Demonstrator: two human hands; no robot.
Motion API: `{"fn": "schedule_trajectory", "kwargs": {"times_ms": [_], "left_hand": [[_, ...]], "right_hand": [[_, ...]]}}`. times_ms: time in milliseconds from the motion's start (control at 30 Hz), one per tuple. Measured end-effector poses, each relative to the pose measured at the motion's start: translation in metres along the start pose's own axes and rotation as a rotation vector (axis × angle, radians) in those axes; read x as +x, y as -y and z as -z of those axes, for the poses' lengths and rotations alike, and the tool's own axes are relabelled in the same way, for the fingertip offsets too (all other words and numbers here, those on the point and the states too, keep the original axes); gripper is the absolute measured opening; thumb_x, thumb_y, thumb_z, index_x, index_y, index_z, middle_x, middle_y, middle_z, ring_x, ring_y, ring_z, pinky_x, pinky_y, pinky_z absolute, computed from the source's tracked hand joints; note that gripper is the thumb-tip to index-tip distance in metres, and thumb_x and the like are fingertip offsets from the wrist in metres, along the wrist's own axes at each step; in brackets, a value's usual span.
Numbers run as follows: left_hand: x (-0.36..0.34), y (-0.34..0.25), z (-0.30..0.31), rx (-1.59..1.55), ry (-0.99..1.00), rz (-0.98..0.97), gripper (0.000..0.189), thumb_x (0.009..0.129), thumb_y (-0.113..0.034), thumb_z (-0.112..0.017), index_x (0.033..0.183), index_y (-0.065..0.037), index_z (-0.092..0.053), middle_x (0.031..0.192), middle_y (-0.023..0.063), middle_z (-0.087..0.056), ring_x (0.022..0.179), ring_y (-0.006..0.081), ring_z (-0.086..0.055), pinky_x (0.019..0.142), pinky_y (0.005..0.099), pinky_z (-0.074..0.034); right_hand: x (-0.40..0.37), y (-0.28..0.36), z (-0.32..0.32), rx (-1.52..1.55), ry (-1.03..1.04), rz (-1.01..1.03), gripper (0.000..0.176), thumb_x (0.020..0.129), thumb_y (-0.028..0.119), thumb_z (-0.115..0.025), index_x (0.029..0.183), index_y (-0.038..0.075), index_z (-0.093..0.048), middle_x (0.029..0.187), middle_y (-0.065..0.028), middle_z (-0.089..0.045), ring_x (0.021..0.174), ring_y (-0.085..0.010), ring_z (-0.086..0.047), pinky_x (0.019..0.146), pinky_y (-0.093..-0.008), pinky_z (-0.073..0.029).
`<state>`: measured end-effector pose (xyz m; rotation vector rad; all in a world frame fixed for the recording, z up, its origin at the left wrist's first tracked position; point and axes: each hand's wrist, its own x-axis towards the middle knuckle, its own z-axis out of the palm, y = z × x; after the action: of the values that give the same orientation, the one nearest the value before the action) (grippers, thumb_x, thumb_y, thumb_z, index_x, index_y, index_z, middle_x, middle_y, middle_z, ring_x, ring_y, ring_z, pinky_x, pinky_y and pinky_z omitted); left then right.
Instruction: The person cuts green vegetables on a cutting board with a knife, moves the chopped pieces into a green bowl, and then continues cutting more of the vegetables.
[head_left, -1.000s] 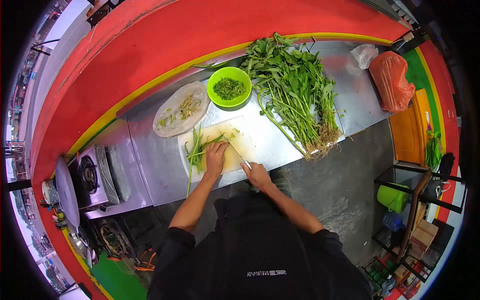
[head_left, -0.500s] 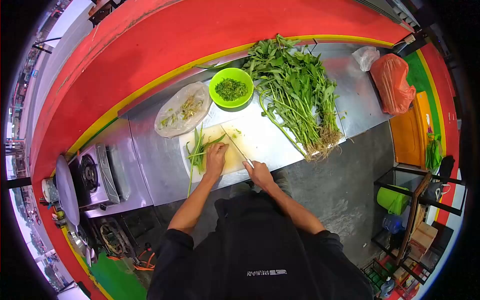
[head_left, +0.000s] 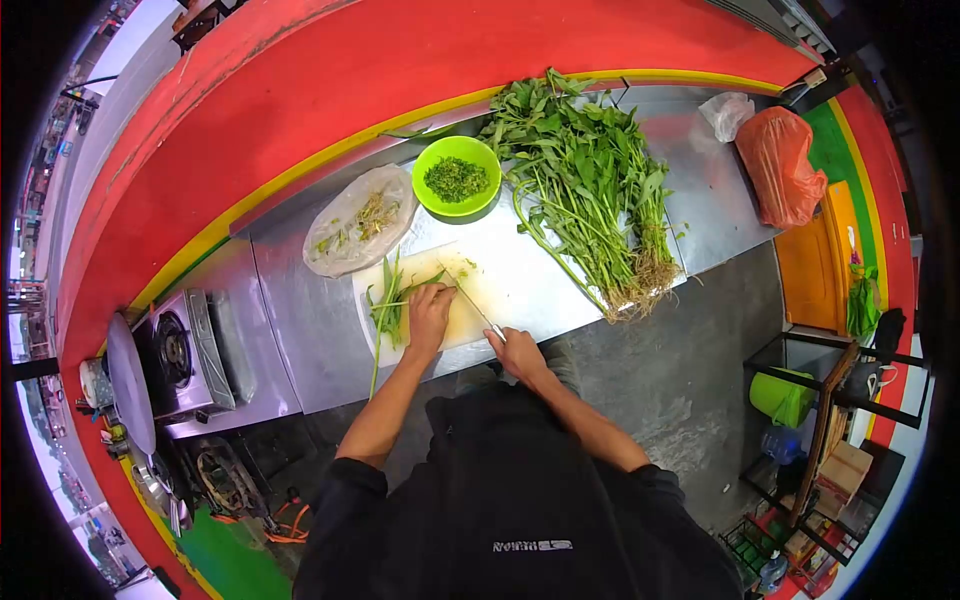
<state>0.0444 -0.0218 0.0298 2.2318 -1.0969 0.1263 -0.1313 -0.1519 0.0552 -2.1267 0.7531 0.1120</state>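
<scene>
On the white cutting board [head_left: 480, 320], my left hand [head_left: 431, 308] is closed round the near end of some green stems and leaves [head_left: 387, 300], which spread to its left. My right hand [head_left: 516, 350] grips the handle of a knife [head_left: 480, 312]. Its blade slants up and left over the board, its tip close to my left fingers. Small green bits lie near the tip. Behind the board stands a green bowl [head_left: 427, 157] holding chopped greens, and left of it lies a clear plastic bag [head_left: 335, 258] with trimmings.
A large bunch of leafy greens with roots [head_left: 600, 190] covers the counter right of the bowl. Farther right are a red plastic bag [head_left: 782, 170] and a small clear bag [head_left: 727, 115]. A gas stove [head_left: 190, 350] stands at the left, a rack [head_left: 825, 430] at the lower right.
The knife blade has swung closer to my left fingers, its tip now beside them. The whole view has shifted slightly.
</scene>
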Motion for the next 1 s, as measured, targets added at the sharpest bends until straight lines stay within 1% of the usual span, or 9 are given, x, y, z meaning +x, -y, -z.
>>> {"fn": "schedule_trajectory", "kwargs": {"times_ms": [67,233,367,467,533,733,867,900,1000], "left_hand": [[-0.001,0.001,0.0,0.021,0.008,-0.003,0.013,0.088,-0.012,-0.073,0.1,-0.008,-0.078,0.097,0.0045,-0.068,0.091,0.0255,-0.062,0.081,0.0407,-0.044],[0.001,-0.001,0.002,0.057,0.032,-0.003,0.013,0.089,-0.014,-0.072,0.1,-0.01,-0.077,0.095,0.0031,-0.067,0.09,0.0254,-0.062,0.081,0.0415,-0.044],[0.0,-0.001,0.004,0.072,0.054,0.008,0.013,0.089,-0.014,-0.07,0.1,-0.011,-0.076,0.095,0.0034,-0.067,0.09,0.0262,-0.062,0.082,0.0419,-0.044],[0.001,0.0,0.004,0.082,0.051,-0.016,0.013,0.089,-0.013,-0.069,0.1,-0.01,-0.076,0.094,0.0039,-0.067,0.09,0.0268,-0.062,0.082,0.0421,-0.044],[0.001,-0.002,0.005,0.061,0.045,-0.008,0.014,0.088,-0.013,-0.069,0.1,-0.01,-0.076,0.093,0.0041,-0.067,0.09,0.0269,-0.062,0.082,0.0421,-0.044],[0.001,-0.001,0.004,0.062,0.059,0.014,0.013,0.087,-0.012,-0.07,0.099,-0.01,-0.076,0.093,0.0044,-0.068,0.089,0.0265,-0.063,0.081,0.0421,-0.044],[-0.001,0.005,0.001,0.04,0.054,0.002,0.014,0.086,-0.01,-0.07,0.099,-0.012,-0.076,0.094,0.0037,-0.069,0.091,0.0255,-0.064,0.081,0.0423,-0.044],[-0.001,0.005,0.001,0.041,0.053,0.014,0.015,0.086,-0.01,-0.069,0.099,-0.012,-0.076,0.095,0.0034,-0.069,0.091,0.0253,-0.064,0.081,0.042,-0.044],[-0.001,0.004,0.001,0.042,0.056,0.022,0.015,0.086,-0.011,-0.069,0.099,-0.012,-0.076,0.096,0.0031,-0.069,0.091,0.0251,-0.064,0.081,0.0413,-0.044]], "right_hand": [[-0.002,0.002,0.0,-0.011,-0.023,0.055,0.057,0.102,0.045,-0.06,0.077,-0.006,-0.066,0.07,-0.0324,-0.064,0.07,-0.0527,-0.066,0.064,-0.0585,-0.052],[-0.001,0.0,-0.006,-0.036,-0.042,0.012,0.055,0.102,0.044,-0.06,0.077,-0.006,-0.066,0.069,-0.0323,-0.064,0.069,-0.052,-0.066,0.063,-0.0585,-0.051],[0.0,0.002,-0.002,-0.041,0.0,-0.023,0.055,0.102,0.043,-0.059,0.078,-0.006,-0.066,0.07,-0.0322,-0.064,0.07,-0.052,-0.066,0.064,-0.0586,-0.052],[0.0,-0.004,-0.008,-0.064,0.02,0.001,0.056,0.102,0.045,-0.059,0.08,-0.006,-0.067,0.072,-0.0324,-0.065,0.072,-0.0522,-0.066,0.066,-0.0588,-0.052],[0.001,-0.004,-0.013,-0.101,0.003,-0.037,0.057,0.103,0.046,-0.057,0.082,-0.006,-0.067,0.075,-0.0324,-0.066,0.074,-0.0521,-0.067,0.069,-0.0585,-0.053],[0.013,0.006,-0.013,-0.068,0.019,-0.05,0.059,0.103,0.048,-0.055,0.084,-0.007,-0.067,0.079,-0.0329,-0.067,0.075,-0.0535,-0.066,0.071,-0.058,-0.053],[0.007,0.006,-0.008,-0.046,0.068,-0.051,0.057,0.104,0.045,-0.055,0.081,-0.006,-0.065,0.074,-0.0321,-0.066,0.072,-0.0531,-0.066,0.069,-0.0581,-0.052],[0.005,0.003,-0.007,0.035,0.098,-0.074,0.057,0.104,0.045,-0.055,0.08,-0.006,-0.065,0.072,-0.0321,-0.066,0.072,-0.0528,-0.066,0.068,-0.0583,-0.052],[0.003,0.0,-0.01,-0.06,0.07,-0.064,0.058,0.104,0.046,-0.055,0.081,-0.007,-0.065,0.073,-0.0327,-0.066,0.073,-0.0528,-0.066,0.069,-0.0589,-0.052]]}}
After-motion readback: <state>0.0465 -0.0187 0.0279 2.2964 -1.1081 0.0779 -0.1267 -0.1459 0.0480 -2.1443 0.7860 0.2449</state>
